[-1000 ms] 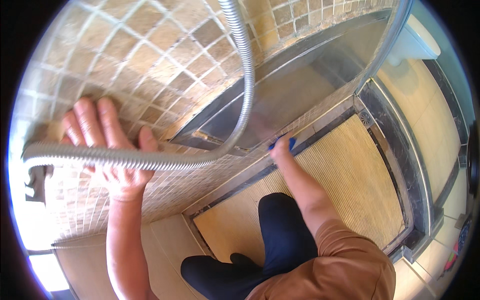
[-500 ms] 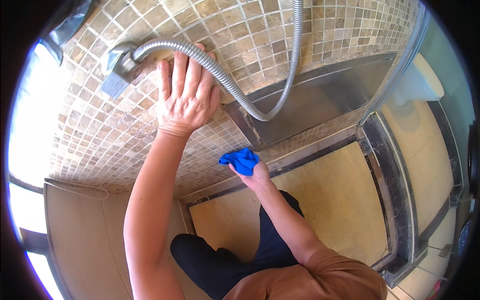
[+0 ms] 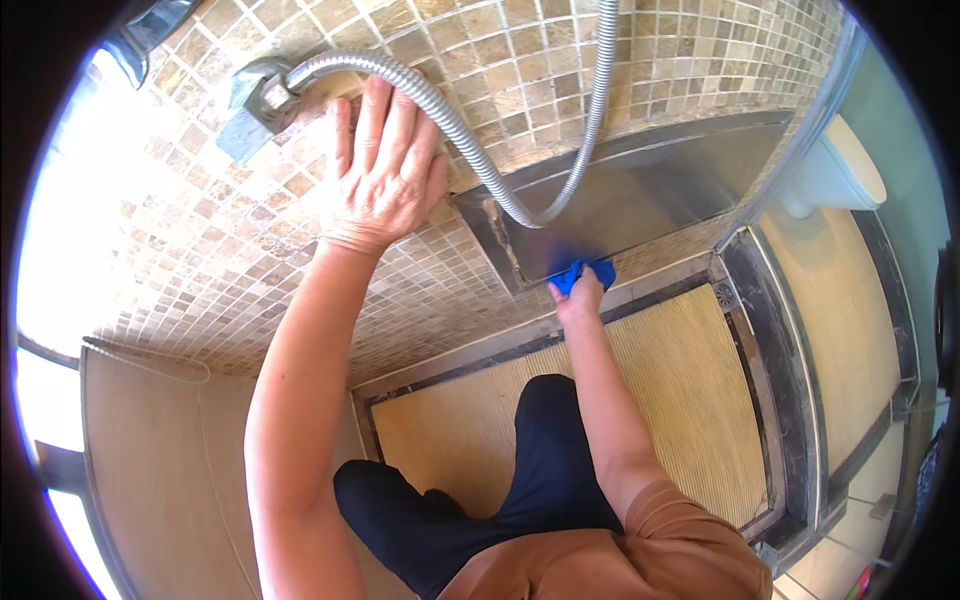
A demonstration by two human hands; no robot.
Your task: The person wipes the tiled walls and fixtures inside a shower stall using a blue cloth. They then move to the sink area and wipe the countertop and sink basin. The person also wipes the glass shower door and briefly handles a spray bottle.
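Note:
My left hand (image 3: 380, 180) lies flat on the mosaic tile wall (image 3: 270, 200), fingers stretched out, just under the metal shower hose (image 3: 455, 125) and beside the chrome wall fitting (image 3: 258, 105). It holds nothing. Lower and to the right, my right hand (image 3: 581, 297) has its fingers closed on a blue cloth (image 3: 596, 272), pressed to the bottom edge of a dark grey panel (image 3: 650, 205) set into the wall. Part of the cloth is hidden by the hand. The hose hangs in a loop in front of the panel.
Below is a ribbed beige shower floor (image 3: 680, 400) with a dark border and a drain (image 3: 724, 294) at its far right corner. A raised dark sill (image 3: 780, 360) and glass edge stand to the right, with a white toilet (image 3: 845, 170) beyond. A thin cord hangs at the left.
My right hand has moved right with the blue cloth, from near the tile beside the panel's lower left corner onto the panel's bottom edge. My left hand stays flat on the wall.

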